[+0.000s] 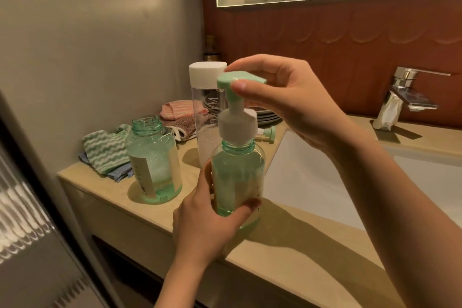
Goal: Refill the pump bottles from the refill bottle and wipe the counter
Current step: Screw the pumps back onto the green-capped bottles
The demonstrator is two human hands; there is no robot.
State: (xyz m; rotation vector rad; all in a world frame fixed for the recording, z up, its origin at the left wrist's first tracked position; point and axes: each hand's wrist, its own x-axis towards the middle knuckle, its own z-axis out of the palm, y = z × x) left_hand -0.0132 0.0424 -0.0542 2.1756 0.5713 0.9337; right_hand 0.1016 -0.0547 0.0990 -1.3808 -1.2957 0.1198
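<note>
A green-tinted pump bottle (237,177) is held above the beige counter (287,237) by my left hand (207,227), which grips its lower body. Its pump top (236,105), white collar with mint-green head, sits in the bottle neck, and my right hand (292,107) pinches the green head from above. A second green bottle (153,160) stands open with no pump on the counter to the left. Behind stands the tall clear refill bottle (206,117) with a white cap. Another pump head (266,134) lies on the counter behind the held bottle.
Folded cloths, green-striped (105,150), blue and pink (175,110), lie at the counter's back left near stacked plates (268,116). A white sink basin (337,177) is to the right, with a chrome faucet (402,97). A lit mirror hangs above.
</note>
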